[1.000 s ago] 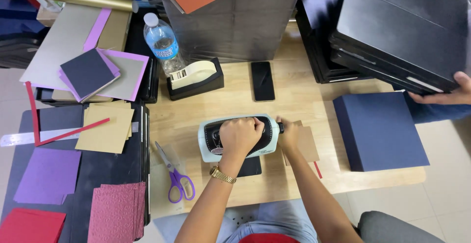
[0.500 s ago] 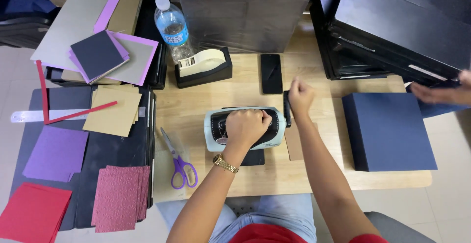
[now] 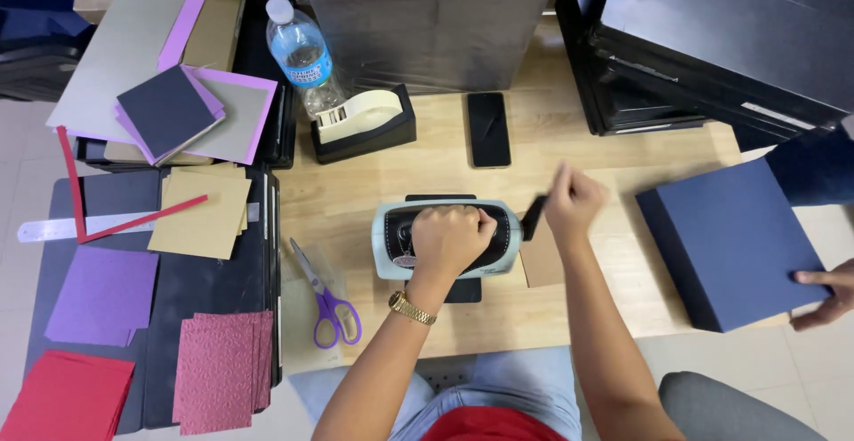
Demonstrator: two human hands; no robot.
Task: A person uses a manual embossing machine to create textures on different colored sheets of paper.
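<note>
Near edge: one pair of purple scissors (image 3: 327, 299). Mid-table: left hand (image 3: 449, 236) clenched on top of one pale crank machine (image 3: 445, 238); right hand (image 3: 571, 199) fisted around its black handle (image 3: 534, 217), just beside. Far: one tape dispenser (image 3: 365, 122), one phone (image 3: 488, 129), one water bottle (image 3: 302, 56).

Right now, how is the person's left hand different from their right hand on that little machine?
The left hand is a closed fist pressing on top of the pale grey die-cutting machine, while the right hand is at the machine's side, gripping its dark crank handle. The left hand looks sharp; the right hand is blurred. The left wrist wears a gold watch; the right wrist is bare. Both hands are closed and touch the same machine.
</note>
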